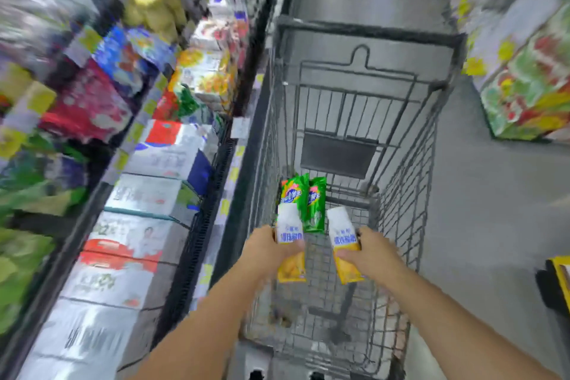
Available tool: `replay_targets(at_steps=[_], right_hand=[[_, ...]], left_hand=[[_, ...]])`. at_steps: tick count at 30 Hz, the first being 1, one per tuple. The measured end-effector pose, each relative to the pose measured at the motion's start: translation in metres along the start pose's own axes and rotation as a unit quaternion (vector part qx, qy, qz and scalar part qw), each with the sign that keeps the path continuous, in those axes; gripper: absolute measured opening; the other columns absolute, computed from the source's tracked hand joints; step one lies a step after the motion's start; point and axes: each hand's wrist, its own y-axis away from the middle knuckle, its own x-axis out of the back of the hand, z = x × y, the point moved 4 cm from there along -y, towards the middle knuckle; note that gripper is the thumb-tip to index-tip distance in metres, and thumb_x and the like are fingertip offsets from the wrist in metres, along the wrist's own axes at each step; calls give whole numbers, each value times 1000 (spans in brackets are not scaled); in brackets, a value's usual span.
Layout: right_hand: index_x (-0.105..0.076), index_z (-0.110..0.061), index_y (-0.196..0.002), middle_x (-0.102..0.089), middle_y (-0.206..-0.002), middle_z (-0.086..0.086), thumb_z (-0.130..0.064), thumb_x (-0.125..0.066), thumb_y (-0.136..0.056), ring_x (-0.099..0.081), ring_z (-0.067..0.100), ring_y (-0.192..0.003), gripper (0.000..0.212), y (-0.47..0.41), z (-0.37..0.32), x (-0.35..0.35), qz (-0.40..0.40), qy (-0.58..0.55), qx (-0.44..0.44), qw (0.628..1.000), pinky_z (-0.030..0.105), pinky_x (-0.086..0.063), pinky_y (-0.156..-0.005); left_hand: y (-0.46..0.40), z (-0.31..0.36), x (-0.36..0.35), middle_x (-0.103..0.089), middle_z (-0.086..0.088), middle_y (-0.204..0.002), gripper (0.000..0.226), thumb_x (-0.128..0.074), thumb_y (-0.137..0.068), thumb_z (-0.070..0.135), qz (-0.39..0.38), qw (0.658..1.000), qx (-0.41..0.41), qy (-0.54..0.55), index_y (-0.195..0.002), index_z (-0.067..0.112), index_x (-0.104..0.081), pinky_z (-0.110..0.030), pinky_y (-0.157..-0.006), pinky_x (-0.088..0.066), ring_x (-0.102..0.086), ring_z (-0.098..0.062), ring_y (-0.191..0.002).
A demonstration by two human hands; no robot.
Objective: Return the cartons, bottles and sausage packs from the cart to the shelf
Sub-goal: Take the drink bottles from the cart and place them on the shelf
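Two cartons (290, 244) in both hands (268, 248)

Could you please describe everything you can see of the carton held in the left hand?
The left carton is a slim pack, white on top with blue printed characters and yellow at the bottom, seemingly coated card. It looks intact and closed, and is held roughly upright, top pointing away, over the shopping cart. The left hand grips its middle, fingers wrapped across the front. Its top overlaps the green sausage packs behind; contact is unclear.
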Motion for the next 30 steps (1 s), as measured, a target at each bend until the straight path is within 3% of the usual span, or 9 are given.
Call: replay_targets(at_steps=[4,7,10,13,16,19,22,26,30], right_hand=[[-61,-11,-111,-70,-108,11,-26,-76,-81,-58,20,-83,37,56,-60,28,11,-4,82,997,29,-40,-65],[-62,-16,-109,-72,-105,6,-27,-80,-77,-65,21,-88,38,98,-100,34,20,1,138,990,32,-51,-73],[-62,-22,-98,-72,-103,4,-27,-79,-77,-67,21,-91,27,141,-143,31,22,31,196,980,33,-51,-75],[-57,-19,-112,-68,-107,2,-31,-78,-76,-67,24,-91,44,180,-177,19,14,55,231,971,42,-56,-76],[-53,-22,-111,-67,-105,0,-31,-80,-73,-66,20,-87,48,216,-206,-1,20,87,274,958,45,-59,-73],[-50,-23,-111,-64,-102,-4,-30,-82,-75,-64,14,-82,49,255,-228,-28,17,113,300,947,34,-58,-64],[-47,-23,-111,-61,-102,-5,-29,-82,-77,-60,9,-80,49,290,-241,-58,6,114,318,941,25,-49,-58],[-45,-21,-114,-56,-101,-5,-23,-81,-80,-57,11,-85,50,333,-253,-93,-14,91,346,934,22,-43,-62],[-45,-21,-120,-59,-105,-5,-22,-81,-79,-58,9,-83,54,374,-267,-117,-36,75,383,920,19,-44,-53]], left_hand=[[67,22,79,-72,-4,-82,20,-83,-78,28,80,996,-38,15,-73,19,-66,-28,-64,-55,-64,-12,-70],[118,22,134,-69,0,-81,19,-79,-81,32,129,990,-59,5,-84,16,-70,-15,-52,-44,-62,-10,-71],[166,8,183,-70,1,-79,34,-81,-76,42,169,984,-62,0,-90,13,-70,-24,-56,-49,-65,-10,-68],[210,-13,223,-68,0,-75,31,-82,-74,40,204,976,-66,-26,-80,15,-66,-29,-56,-50,-63,-12,-64],[255,-39,256,-67,-1,-82,34,-82,-77,36,226,971,-72,-23,-90,10,-64,-26,-52,-44,-59,-10,-65],[293,-72,279,-65,3,-85,36,-82,-77,34,239,968,-75,-9,-97,11,-62,-19,-50,-40,-57,-6,-66],[323,-102,292,-66,3,-88,32,-82,-78,33,237,968,-84,6,-96,16,-61,-20,-54,-42,-60,-6,-71],[358,-136,297,-66,3,-92,32,-82,-79,32,231,969,-87,31,-99,18,-60,-22,-59,-45,-62,-7,-77],[400,-161,299,-62,8,-86,33,-81,-80,35,244,964,-92,44,-98,19,-57,-20,-56,-41,-58,-3,-73]])
